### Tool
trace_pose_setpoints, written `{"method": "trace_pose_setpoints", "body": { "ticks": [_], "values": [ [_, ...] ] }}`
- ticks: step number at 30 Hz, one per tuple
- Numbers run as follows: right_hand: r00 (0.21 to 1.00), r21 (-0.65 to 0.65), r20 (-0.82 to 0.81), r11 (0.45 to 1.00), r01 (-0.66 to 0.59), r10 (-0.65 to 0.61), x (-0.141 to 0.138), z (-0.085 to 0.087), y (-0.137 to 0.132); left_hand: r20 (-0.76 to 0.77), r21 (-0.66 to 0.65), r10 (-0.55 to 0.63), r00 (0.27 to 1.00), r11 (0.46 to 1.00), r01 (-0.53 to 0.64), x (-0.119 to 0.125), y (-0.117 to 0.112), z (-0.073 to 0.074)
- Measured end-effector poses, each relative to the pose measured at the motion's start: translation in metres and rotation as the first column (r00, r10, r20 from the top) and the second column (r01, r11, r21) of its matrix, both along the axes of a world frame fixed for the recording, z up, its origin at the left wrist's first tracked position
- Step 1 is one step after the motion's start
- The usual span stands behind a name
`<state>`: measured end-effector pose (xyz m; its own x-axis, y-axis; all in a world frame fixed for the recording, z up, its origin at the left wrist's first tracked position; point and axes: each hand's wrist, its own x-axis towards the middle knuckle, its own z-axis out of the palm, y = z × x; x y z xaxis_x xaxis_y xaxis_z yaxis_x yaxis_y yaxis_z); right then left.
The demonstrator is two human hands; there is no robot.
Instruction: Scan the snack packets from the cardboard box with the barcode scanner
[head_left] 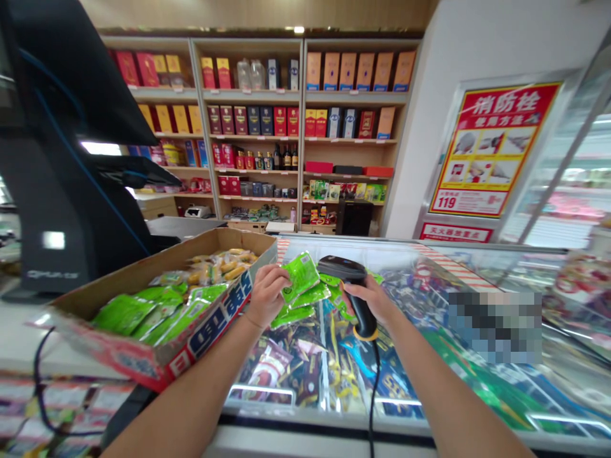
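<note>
My left hand (268,296) grips the edge of a bright green snack packet (300,277), holding it up above a glass-topped freezer. My right hand (373,300) is wrapped around the handle of a black corded barcode scanner (359,305), whose head points left toward the packet from close by. Several more green packets (300,304) lie loose beneath the held one. To the left stands an open cardboard box (119,275) filled with green packets (125,314) and yellow packets (219,267).
A black checkout terminal (62,172) stands at the left on a white counter (28,337). The glass-topped freezer (420,254) holds colourful packets. Wooden shelves (252,121) of boxes and bottles line the back wall, and a red fire-hydrant poster (491,149) hangs at right.
</note>
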<state>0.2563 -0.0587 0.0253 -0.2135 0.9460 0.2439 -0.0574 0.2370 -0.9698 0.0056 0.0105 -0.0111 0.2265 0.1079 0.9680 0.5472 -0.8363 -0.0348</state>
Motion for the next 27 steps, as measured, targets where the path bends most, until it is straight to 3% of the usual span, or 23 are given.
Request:
{"method": "trace_pose_setpoints", "body": {
  "ticks": [5,9,13,16,20,24,27],
  "values": [
    [1.000,-0.002,-0.012,1.000,0.024,-0.024,-0.001,-0.002,0.001,-0.003,0.019,-0.011,1.000,1.000,0.011,-0.001,0.002,0.000],
    [0.976,-0.001,-0.096,0.980,0.197,-0.196,0.007,-0.002,0.010,-0.013,-0.041,0.017,1.000,0.999,-0.018,0.002,0.003,-0.006],
    [0.896,-0.036,-0.232,0.924,0.380,-0.378,0.030,0.003,0.019,-0.058,-0.139,0.057,0.997,0.988,-0.065,0.014,0.000,-0.014],
    [0.814,-0.051,-0.352,0.877,0.477,-0.463,0.050,0.006,0.024,-0.126,-0.166,0.043,0.991,0.984,-0.064,0.032,-0.001,-0.011],
    [0.708,-0.087,-0.478,0.830,0.550,-0.519,0.067,0.006,0.027,-0.216,-0.195,0.040,0.976,0.977,-0.084,0.066,0.008,0.007],
    [0.651,-0.112,-0.519,0.798,0.592,-0.555,0.069,0.007,0.028,-0.297,-0.259,0.106,0.949,0.948,-0.187,0.108,0.025,0.025],
    [0.639,-0.114,-0.527,0.792,0.600,-0.560,0.064,0.007,0.029,-0.411,-0.311,0.143,0.901,0.906,-0.286,0.130,0.037,0.028]
  ]
}}
